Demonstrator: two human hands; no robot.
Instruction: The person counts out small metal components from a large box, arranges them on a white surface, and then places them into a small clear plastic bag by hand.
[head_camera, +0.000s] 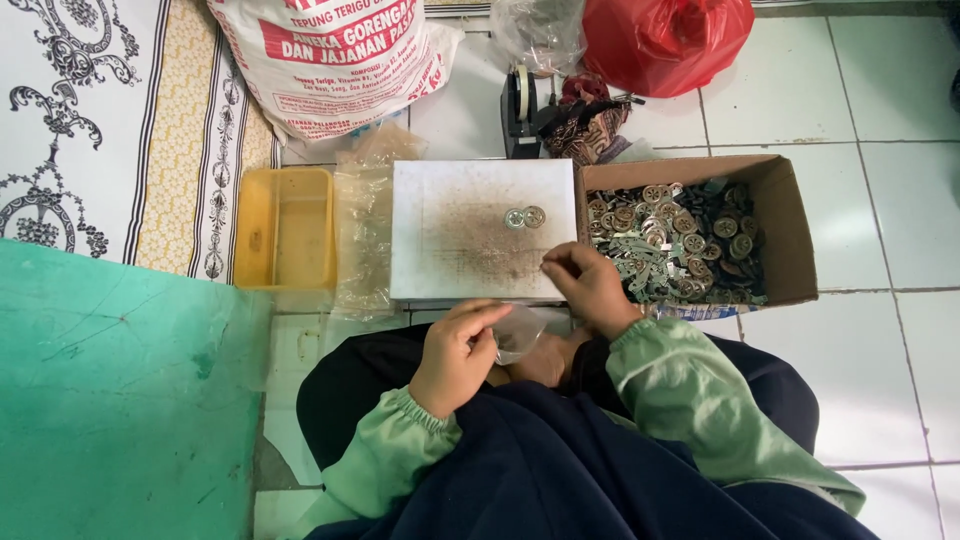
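My left hand (457, 352) holds a small clear plastic bag (519, 332) over my lap, fingers pinching its mouth. My right hand (590, 285) hovers at the near right edge of a white work board (440, 250), fingertips pinched together; whether something small is between them I cannot tell. Two round metal pieces (525, 217) lie side by side on the board, apart from both hands. A cardboard box (785, 215) full of metal parts (680, 240) stands to the right of the board, next to my right hand.
An empty yellow plastic tray (285, 228) and a stack of clear bags (365, 235) lie left of the board. Behind are a tape dispenser (522, 105), a white sack (330, 60) and a red plastic bag (665, 40). A green mat (110, 390) covers the floor at left.
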